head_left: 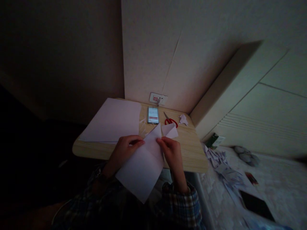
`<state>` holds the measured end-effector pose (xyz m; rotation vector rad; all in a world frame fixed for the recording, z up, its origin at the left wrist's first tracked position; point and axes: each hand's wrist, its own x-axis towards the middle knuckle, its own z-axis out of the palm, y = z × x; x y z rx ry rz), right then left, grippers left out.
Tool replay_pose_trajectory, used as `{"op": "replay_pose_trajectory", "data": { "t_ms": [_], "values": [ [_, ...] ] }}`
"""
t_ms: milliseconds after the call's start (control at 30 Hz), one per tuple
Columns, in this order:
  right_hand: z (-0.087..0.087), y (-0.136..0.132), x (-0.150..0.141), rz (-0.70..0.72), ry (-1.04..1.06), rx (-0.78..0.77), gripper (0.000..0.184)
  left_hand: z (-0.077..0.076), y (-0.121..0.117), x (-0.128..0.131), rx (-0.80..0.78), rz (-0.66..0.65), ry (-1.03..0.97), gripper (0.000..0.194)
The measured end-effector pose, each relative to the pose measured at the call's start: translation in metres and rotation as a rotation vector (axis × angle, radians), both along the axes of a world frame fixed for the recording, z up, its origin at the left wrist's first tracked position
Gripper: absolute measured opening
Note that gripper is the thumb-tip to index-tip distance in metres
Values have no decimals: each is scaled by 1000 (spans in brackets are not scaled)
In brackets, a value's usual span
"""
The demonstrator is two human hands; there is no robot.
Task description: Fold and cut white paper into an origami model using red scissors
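A white sheet of paper [144, 169] is held up over the front edge of the wooden table, its top narrowing to a point. My left hand [124, 148] pinches its left edge between thumb and fingers. On the opposite edge, my right hand [171, 151] grips the paper near the pointed end. Just beyond that tip lies a phone [153, 115] with its screen lit. A smaller folded paper piece [169, 130] rests beside the tip, touching or close to red-handled scissors [170, 121]. Farther right sits a small folded paper shape [183, 119].
A stack of white paper [112, 119] covers the left part of the table [192, 158]. A wall socket [158, 98] with a plug is behind the phone. To the right, crumpled papers [226, 169] and a dark flat object [256, 204] lie on a bed [275, 179].
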<state>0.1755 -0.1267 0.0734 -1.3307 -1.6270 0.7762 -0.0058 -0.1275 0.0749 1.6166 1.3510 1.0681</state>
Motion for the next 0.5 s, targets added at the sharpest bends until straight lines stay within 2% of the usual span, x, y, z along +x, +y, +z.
{"op": "replay_pose_trajectory", "data": {
  "t_ms": [167, 300, 500],
  "values": [
    [-2, 0, 1, 129, -31, -101, 40, -7, 4, -3, 27, 73, -56, 23],
    [-3, 1, 0, 78, -15, -88, 42, -8, 4, -3, 7, 88, -93, 23],
    [-7, 1, 4, 136, 97, -157, 25, -13, 6, -5, 49, 193, -174, 21]
  ]
}}
